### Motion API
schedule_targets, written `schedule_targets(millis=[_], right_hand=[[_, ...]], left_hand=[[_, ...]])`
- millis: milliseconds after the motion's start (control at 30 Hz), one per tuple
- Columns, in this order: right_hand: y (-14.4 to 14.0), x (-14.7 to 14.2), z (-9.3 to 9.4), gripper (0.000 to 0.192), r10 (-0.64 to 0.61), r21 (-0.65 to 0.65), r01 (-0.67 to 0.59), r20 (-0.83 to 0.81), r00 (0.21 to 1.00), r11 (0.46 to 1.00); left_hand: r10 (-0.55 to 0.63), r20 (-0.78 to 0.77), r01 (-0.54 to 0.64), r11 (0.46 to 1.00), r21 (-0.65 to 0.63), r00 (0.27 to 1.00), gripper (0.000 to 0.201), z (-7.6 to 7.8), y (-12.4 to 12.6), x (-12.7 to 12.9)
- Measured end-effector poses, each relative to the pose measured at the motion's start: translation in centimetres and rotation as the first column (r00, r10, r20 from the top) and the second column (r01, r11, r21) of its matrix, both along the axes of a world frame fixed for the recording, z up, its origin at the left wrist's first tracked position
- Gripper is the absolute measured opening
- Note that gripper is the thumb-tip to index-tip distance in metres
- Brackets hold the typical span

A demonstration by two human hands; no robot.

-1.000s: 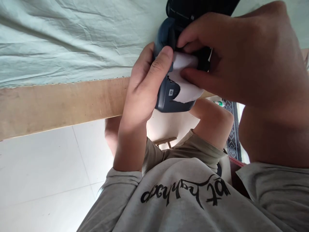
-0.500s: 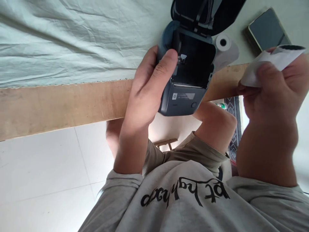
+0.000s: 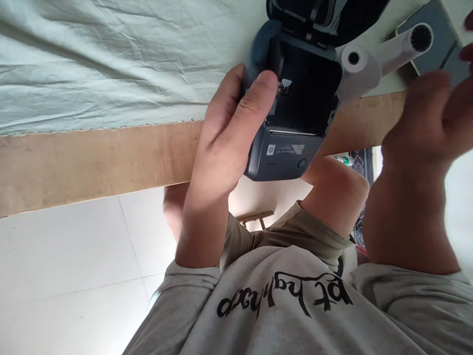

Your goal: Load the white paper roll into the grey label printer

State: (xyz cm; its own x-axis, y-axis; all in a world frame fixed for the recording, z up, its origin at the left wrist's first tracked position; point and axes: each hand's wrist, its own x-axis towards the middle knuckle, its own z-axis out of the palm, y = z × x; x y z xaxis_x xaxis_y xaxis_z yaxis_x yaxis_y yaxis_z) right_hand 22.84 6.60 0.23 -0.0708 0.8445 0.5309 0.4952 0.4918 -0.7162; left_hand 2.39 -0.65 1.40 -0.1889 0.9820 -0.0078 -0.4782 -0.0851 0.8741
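Fingers of left hand (image 3: 225, 133) were clamped round the printer (image 3: 286, 98), thumb over its left side, holding it at the counter (image 3: 92, 153) edge, partly overhanging. Lid (image 3: 325, 15) was up, paper bay looked empty. Right hand (image 3: 436, 108) was blurred near the far right; can't tell its grip or whether it held anything. Two rolls (image 3: 356, 61) lay on the counter just right of the printer, beside a phone (image 3: 432, 54). Judged: bay open and cleared, reloading and closing left. Cloth (image 3: 111, 59) side left had open room; right was crowded.
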Motion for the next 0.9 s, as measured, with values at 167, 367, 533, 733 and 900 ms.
schedule_targets(millis=[167, 367, 533, 733, 900], right_hand=[[-1.6, -2.2, 0.6, 0.037, 0.024, 0.214, -0.099, 0.328, 0.944, 0.972], [-2.2, -5.1, 1.9, 0.040, 0.062, -0.012, -0.068, 0.589, 0.806, 0.998], [-1.9, -5.7, 1.2, 0.035, -0.006, 0.012, -0.001, 0.538, 0.843, 1.000], [-2.7, -5.4, 0.4, 0.051, 0.015, 0.024, -0.022, 0.261, 0.965, 0.999], [-3.7, -5.2, 0.2, 0.049, 0.104, -0.141, -0.096, 0.044, 0.994, 0.985]], left_hand=[[0.032, -0.002, -0.032, 0.999, -0.021, 0.999, 0.034, 0.3, -0.1, 0.1], [0.025, -0.025, -0.025, 1.000, -0.004, 0.999, 0.036, 0.1, -0.1, 0.0], [0.032, -0.003, -0.032, 0.999, 0.007, 0.999, 0.033, 0.2, 0.0, 0.1], [0.004, 0.002, -0.004, 1.000, -0.010, 1.000, 0.027, 0.3, -0.1, -0.1], [0.029, -0.002, -0.029, 0.999, 0.017, 1.000, 0.029, 0.2, -0.2, 0.0]])
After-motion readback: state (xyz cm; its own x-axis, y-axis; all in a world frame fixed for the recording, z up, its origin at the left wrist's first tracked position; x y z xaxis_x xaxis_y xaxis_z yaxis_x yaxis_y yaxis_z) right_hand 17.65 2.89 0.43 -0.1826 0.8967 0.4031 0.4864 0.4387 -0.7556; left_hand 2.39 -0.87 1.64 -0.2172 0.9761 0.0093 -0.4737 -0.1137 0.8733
